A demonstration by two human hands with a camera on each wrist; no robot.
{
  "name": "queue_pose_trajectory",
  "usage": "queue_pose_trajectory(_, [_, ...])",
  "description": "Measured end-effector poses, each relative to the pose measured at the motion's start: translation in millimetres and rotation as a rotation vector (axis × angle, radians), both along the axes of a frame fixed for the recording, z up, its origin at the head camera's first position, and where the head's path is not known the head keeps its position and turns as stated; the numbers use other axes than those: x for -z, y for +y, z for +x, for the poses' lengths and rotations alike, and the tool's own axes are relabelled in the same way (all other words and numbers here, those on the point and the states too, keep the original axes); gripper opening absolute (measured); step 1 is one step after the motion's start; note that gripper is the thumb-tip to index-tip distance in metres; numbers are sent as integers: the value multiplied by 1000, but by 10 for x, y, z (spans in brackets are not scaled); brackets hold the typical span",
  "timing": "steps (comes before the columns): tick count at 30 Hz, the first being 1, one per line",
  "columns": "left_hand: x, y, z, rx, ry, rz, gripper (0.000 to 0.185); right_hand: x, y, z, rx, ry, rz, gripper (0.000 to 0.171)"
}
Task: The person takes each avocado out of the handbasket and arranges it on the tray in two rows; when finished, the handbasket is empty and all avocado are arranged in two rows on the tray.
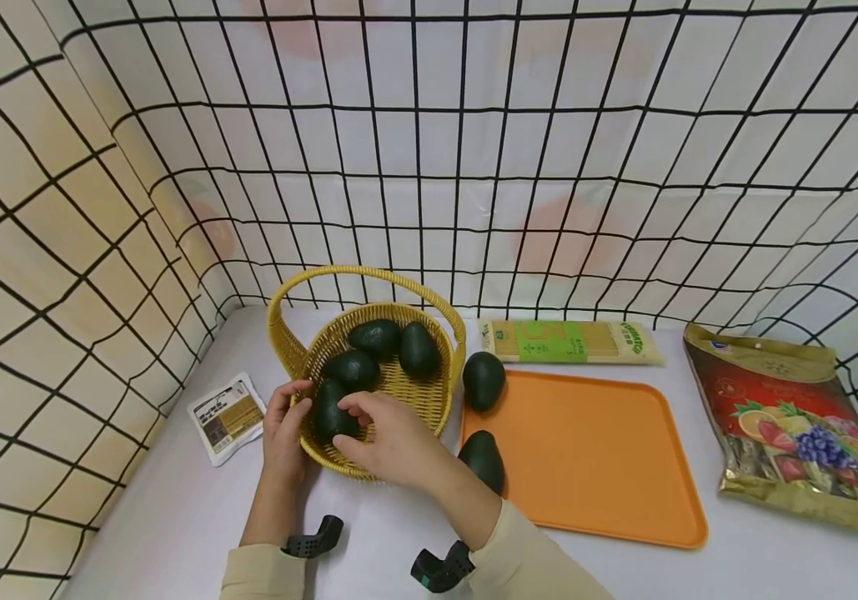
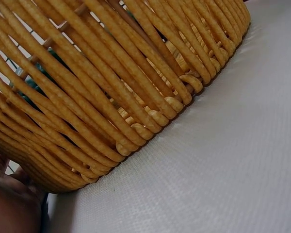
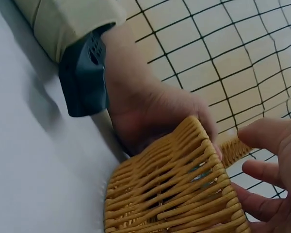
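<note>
Only the head view takes in the whole scene: a yellow woven wicker basket with an arched handle (image 1: 439, 398) stands on the white table (image 1: 188, 508), holding four dark green avocados, and two more lie outside it on the left edge of a flat orange plastic tray (image 1: 601, 450). The avocado nearest the person (image 1: 331, 411) sits against the basket's near rim, between the two hands. The right hand (image 1: 387, 437) reaches in over that rim, its thumb and fingers curled around the fruit's right side, so its grip is grasping the avocado. The left hand (image 1: 283, 427) rests at the basket's left rim with its fingers bent over the edge; they seem to touch the avocado's left side too, though from above it is hard to tell rim from fruit.

The left wrist view shows none of this fruit clearly, only the basket's woven wall (image 2: 111, 87) close up where it meets the table, with a dark green patch behind the strands. The right wrist view shows what the head view hides: the left hand (image 3: 160, 114) pressed against the basket's outer wall (image 3: 179, 194), thumb over the rim, and the right hand's fingers (image 3: 269, 172) loosely bent just beside it.

Farther off lie a green-labelled flat packet (image 1: 571, 342), a red and gold bag printed with fruit (image 1: 796, 417) and a small white sachet (image 1: 228, 415).
</note>
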State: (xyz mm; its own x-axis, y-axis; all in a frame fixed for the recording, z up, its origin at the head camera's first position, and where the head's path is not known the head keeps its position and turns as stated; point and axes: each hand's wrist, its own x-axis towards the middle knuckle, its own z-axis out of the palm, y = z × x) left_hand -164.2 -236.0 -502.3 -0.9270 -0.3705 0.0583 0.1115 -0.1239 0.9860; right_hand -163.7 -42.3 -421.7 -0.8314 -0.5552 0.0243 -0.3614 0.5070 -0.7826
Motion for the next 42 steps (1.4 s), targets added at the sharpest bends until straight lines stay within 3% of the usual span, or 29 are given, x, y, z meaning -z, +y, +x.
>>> queue_pose_trajectory(7, [-23, 33, -15, -6, 1, -4, 25, 16, -127, -101, 53, 6, 126, 52])
queue_pose_trajectory(16, [-35, 51, -29, -8, -14, 22, 25, 108, -268, -128, 119, 2, 202, 65])
queue_pose_trajectory(22, [-40, 50, -33, -13, -1, 15, 25, 135, -322, -162, 118, -23, 271, 71])
queue_pose_trajectory(31, [-9, 58, -44, -4, 15, -9, 24, 194, -369, -252, 87, -55, 286, 71])
queue_pose_trajectory(42, [-28, 40, 39, -27, -16, 6, 26, 237, -439, -203, 97, -47, 285, 73])
